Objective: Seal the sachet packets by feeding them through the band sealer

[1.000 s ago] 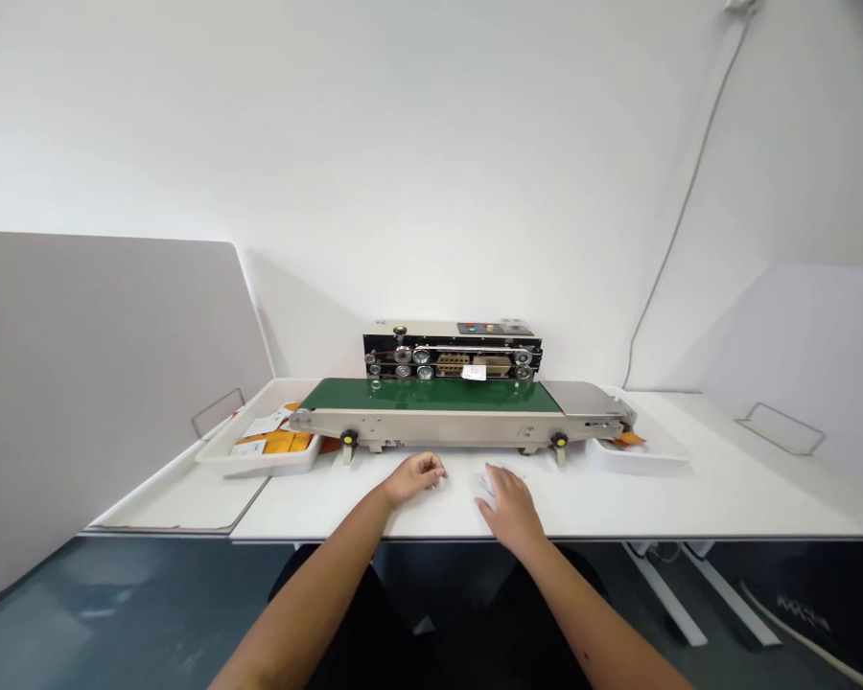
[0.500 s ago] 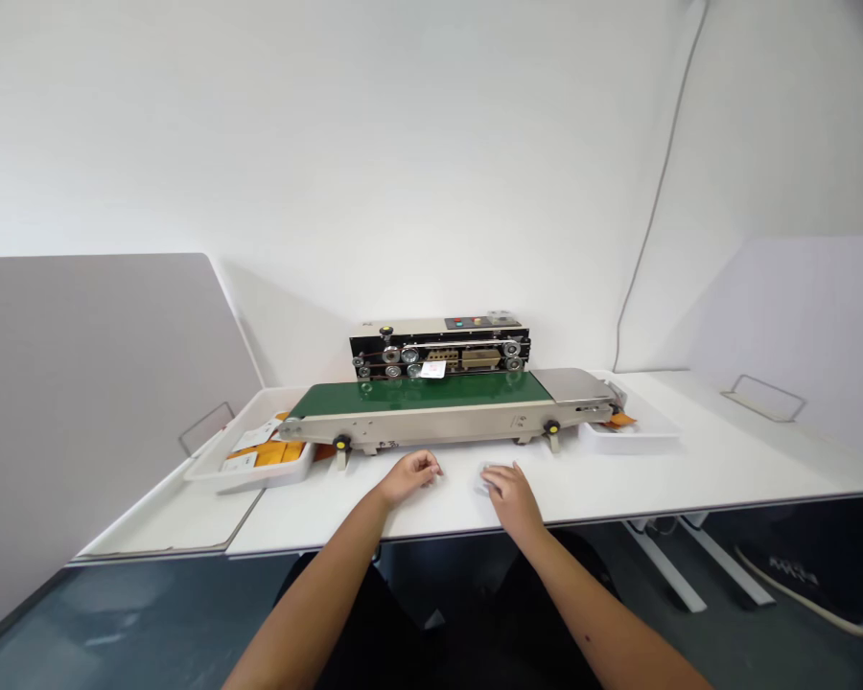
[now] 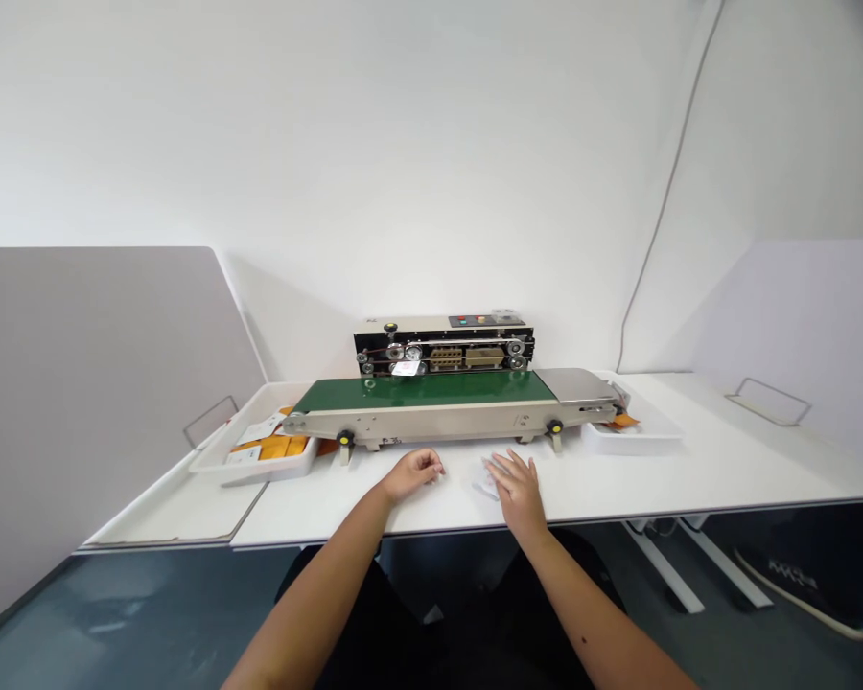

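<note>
A band sealer (image 3: 374,324) with a green conveyor belt (image 3: 431,389) stands across the table in front of me. A small white packet with reddish print (image 3: 406,368) sticks out of its rollers above the belt. My left hand (image 3: 409,472) rests on the table before the machine, its fingers curled closed; whatever they may hold is hidden. To its right, my right hand (image 3: 522,495) has its fingers spread. They are over the edge of a small, clear or whitish plastic bag (image 3: 484,484) on the table, whose details are blurred.
At the belt's left end sits a white tray (image 3: 208,463) of orange and white packets (image 3: 277,447). Another white tray (image 3: 643,441) stands under the right end, with an orange packet (image 3: 624,421) in it. Grey partitions (image 3: 101,383) flank the table. A shoe (image 3: 798,585) shows at lower right.
The white packet has travelled left along the sealer. My right hand's fingers have spread and shifted slightly right, uncovering more of the plastic bag. My left hand has stayed nearly still.
</note>
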Available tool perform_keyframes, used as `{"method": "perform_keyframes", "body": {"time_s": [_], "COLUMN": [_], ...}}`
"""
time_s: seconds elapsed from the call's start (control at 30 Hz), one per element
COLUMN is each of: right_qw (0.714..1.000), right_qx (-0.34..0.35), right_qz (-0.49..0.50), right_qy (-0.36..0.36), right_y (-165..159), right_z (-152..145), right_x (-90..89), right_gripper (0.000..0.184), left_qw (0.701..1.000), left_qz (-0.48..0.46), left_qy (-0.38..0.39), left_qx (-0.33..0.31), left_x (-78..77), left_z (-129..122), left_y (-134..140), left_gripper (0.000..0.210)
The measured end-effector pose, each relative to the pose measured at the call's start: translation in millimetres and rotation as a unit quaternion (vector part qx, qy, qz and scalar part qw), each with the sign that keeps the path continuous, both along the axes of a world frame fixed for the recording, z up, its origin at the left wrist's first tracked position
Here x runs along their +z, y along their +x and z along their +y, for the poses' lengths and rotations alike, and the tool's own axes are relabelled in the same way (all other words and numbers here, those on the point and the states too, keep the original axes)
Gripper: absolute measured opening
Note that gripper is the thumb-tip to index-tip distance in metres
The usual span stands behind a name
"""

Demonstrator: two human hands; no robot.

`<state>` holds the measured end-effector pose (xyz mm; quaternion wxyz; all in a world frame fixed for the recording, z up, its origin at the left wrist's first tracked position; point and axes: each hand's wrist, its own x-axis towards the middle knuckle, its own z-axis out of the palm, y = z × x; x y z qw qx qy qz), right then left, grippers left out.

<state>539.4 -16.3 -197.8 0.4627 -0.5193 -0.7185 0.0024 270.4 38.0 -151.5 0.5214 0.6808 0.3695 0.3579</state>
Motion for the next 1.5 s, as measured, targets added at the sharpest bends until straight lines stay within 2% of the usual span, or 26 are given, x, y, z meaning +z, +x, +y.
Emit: {"method": "perform_keyframes", "body": {"time_s": [0.1, 0.23, 0.33, 0.4, 0.5, 0.57, 0.67, 0.8, 0.9, 1.07, 1.4, 1.5], "right_qw": [0.999, 0.994, 0.984, 0.973, 0.949, 0.931, 0.906, 0.895, 0.898, 0.894, 0.881, 0.874], "right_qx": [0.039, 0.014, 0.041, 0.061, 0.078, 0.096, 0.127, 0.142, 0.125, 0.122, 0.125, 0.151], "right_qz": [0.024, 0.094, 0.167, 0.223, 0.290, 0.318, 0.354, 0.365, 0.369, 0.382, 0.383, 0.372], "right_qy": [-0.018, 0.050, 0.053, 0.011, -0.092, -0.151, -0.196, -0.212, -0.207, -0.200, -0.248, -0.273], "right_y": [3.8, 4.0, -9.7, -26.9, -57.0, -72.6, -82.3, -76.2, -71.3, -72.0, -69.3, -68.8], "right_z": [-1.8, -15.4, -23.9, -24.0, -14.8, -5.7, 4.5, 7.0, 5.5, 3.6, 12.3, 14.2], "right_x": [3.2, 16.1, 26.7, 29.9, 27.2, 22.5, 17.3, 17.4, 18.7, 17.7, 7.5, 6.9], "right_gripper": [0.036, 0.034, 0.031, 0.032, 0.034, 0.035, 0.037, 0.033, 0.027, 0.026, 0.039, 0.038], "left_qw": [1.000, 1.000, 0.999, 0.997, 0.993, 0.994, 0.998, 0.999, 0.999, 0.999, 0.996, 0.994], "left_qz": [0.010, 0.011, -0.009, -0.027, -0.049, -0.044, -0.026, -0.039, -0.039, -0.041, -0.070, -0.087], "left_qy": [0.007, 0.010, 0.004, 0.006, 0.005, -0.009, -0.022, -0.022, -0.027, -0.031, -0.048, -0.053], "left_qx": [0.002, 0.001, -0.032, -0.073, -0.111, -0.098, -0.043, 0.002, 0.004, 0.009, -0.042, -0.046], "left_x": [-0.3, 0.2, 1.9, 3.4, 3.4, 1.2, -3.0, -4.0, -3.2, -4.3, -2.4, -3.4], "left_z": [-0.5, -0.2, -0.4, -1.2, -1.8, -1.0, 1.9, 5.2, 6.1, 5.4, 3.9, 4.4], "left_y": [0.2, -0.7, -3.1, -4.8, -5.8, -5.7, -5.0, -3.1, -1.7, -2.3, -4.2, -4.6], "left_gripper": [0.044, 0.042, 0.042, 0.047, 0.063, 0.065, 0.056, 0.053, 0.052, 0.052, 0.046, 0.047]}}
